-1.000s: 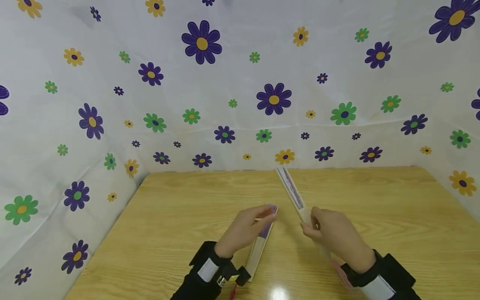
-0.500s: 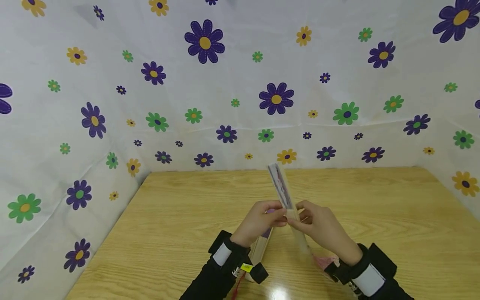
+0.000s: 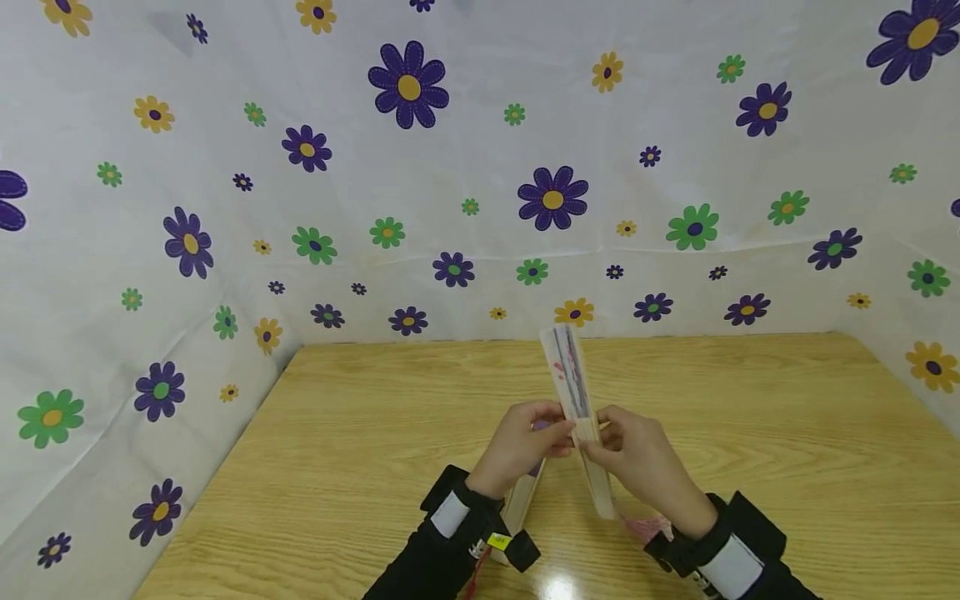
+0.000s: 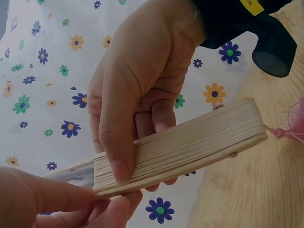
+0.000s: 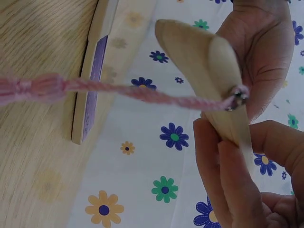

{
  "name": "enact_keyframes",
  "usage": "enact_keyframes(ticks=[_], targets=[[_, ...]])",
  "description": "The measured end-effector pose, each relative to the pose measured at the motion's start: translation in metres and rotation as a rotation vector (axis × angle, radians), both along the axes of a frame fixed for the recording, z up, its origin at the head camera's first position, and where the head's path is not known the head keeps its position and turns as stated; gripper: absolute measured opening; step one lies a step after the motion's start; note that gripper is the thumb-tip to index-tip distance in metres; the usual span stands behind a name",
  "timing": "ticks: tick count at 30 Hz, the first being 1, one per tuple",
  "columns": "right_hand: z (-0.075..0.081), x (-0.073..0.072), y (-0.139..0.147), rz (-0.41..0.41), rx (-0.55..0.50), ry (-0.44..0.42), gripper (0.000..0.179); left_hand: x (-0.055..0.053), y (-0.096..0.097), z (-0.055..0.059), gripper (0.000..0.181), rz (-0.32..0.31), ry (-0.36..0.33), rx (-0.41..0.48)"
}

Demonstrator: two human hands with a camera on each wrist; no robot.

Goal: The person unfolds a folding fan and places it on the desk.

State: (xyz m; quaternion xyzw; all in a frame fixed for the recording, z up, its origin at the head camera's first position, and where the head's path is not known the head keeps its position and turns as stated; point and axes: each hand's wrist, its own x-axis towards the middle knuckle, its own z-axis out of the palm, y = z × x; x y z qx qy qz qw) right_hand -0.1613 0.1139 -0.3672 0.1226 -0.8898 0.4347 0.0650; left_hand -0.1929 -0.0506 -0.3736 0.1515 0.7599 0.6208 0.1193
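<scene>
A folding fan (image 3: 596,483) with pale wooden ribs stands tilted between both hands, its printed leaf fanned slightly apart at the top. My left hand (image 3: 517,446) pinches it from the left; in the left wrist view the thumb (image 4: 118,156) presses flat on the ribs. On the other side my right hand (image 3: 645,458) grips the fan between fingers and thumb, just below the leaf. From the pivot end hangs a pink tassel (image 5: 47,88). A second folding fan (image 3: 521,500), folded up with a purple leaf, lies on the table, partly hidden by my left hand.
The wooden table (image 3: 360,467) reaches back to a white cloth (image 3: 465,150) printed with flowers, which also hangs along the left and right sides. A red cord (image 3: 474,575) shows beside the second fan, near my left wrist.
My left hand has moved right from above the second fan and taken hold of the upper fan. The right hand has brought that fan left and turned it more upright; its leaf shows wider.
</scene>
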Motion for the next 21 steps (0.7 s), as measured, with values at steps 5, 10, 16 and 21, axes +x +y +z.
enact_keyframes(ticks=[5,10,16,21], targets=[[-0.003,-0.0001,-0.0018,-0.028,0.036,-0.018,0.021,0.0009,-0.0019,-0.0011,0.028,0.003,0.029,-0.029],[-0.0046,0.0007,-0.0024,-0.029,0.061,-0.014,0.022,0.0013,-0.0051,-0.0008,0.025,0.006,0.051,-0.067],[-0.0068,0.0013,-0.0042,-0.053,0.1,0.049,0.022,0.001,-0.006,-0.0014,0.023,0.003,0.112,-0.09],[-0.0094,0.0017,-0.0053,-0.074,0.131,0.079,0.022,0.0015,-0.0062,-0.002,0.021,0.015,0.143,-0.137]])
